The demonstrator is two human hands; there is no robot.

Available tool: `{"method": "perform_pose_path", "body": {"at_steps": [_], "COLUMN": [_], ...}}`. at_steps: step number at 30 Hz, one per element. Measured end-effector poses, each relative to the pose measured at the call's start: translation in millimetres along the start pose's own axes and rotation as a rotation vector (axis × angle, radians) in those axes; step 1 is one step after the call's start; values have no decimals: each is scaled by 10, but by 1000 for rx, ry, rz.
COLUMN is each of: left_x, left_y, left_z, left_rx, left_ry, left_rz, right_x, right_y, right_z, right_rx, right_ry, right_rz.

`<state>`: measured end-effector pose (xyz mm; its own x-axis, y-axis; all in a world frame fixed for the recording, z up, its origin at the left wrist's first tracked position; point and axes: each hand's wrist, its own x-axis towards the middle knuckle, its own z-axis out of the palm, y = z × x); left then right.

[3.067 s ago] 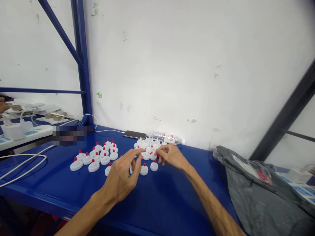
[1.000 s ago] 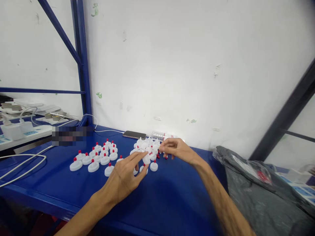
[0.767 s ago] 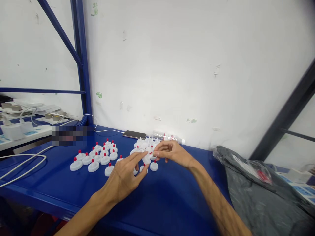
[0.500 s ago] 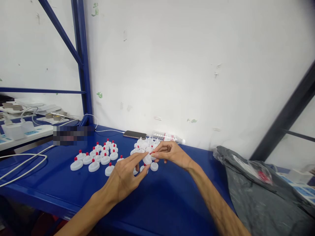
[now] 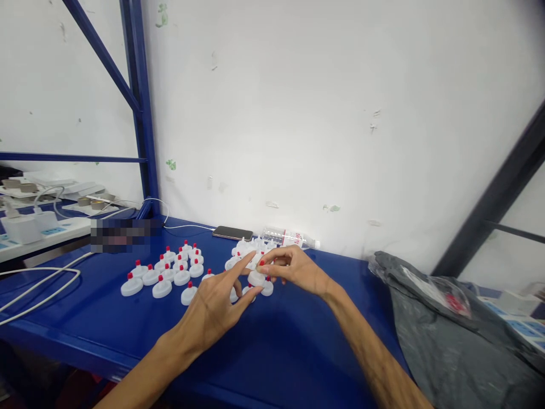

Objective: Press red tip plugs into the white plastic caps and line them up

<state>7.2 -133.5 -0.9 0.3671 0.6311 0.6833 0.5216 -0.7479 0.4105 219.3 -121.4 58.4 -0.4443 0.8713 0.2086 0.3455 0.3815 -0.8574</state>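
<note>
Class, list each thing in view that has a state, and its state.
Held nozzle lid: red tip on.
Right grip: pinching near that tip.
Left grip: beside that lid, contact unclear.
Left-side nozzle lids: upright, red-tipped.
Rear nozzle lids: clustered, many untipped.
Plastic bottle: on its side, capped.
Smartphone: lying flat.
Grey plastic bag: crumpled.

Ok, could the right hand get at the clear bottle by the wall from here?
Probably yes: the clear bottle lies beyond the right hand, its capped end looking unobstructed, though that hand is occupied with a red-tipped white piece.
</note>
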Motion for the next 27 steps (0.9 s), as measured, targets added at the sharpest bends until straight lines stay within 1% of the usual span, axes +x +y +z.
{"method": "perform_pose_path", "body": {"at_steps": [3,6,8,10,12,15,17,19,22,24,25,27], "left_x": [19,42,51,53,52,51,52,50,42,38,38,39], "left_y": [36,57,64,72,83,96,98,95,88,86,86,86], "left_z": [-37,-87,-118,-140,-150,-147,-139,-130,-118,-113,-112,-112], "left_rx": [-27,-13,-3,-7,-20,-21,-18,-19,-13,-6,-4,-2], "left_ry": [59,145,194,223,229,221,222,222,220,218,214,204], "left_rz": [-24,-65,-74,-66,-50,-37,-35,-37,-35,-30,-29,-32], "right_x": [-7,-8,-6,-4,-7,-30,-55,-77,-79,-61,-49,-30], "right_y": [65,209,322,415,462,439,388,346,348,397,429,492], "right_z": [-122,-263,-319,-331,-312,-302,-342,-410,-490,-490,-473,-419], "right_rx": [-101,-230,-300,-338,-349,-356,-373,-415,-535,-630,-672,-734], "right_ry": [52,109,114,80,24,-39,-44,5,179,289,322,342], "right_rz": [20,68,104,136,164,198,212,226,261,290,303,321]}}
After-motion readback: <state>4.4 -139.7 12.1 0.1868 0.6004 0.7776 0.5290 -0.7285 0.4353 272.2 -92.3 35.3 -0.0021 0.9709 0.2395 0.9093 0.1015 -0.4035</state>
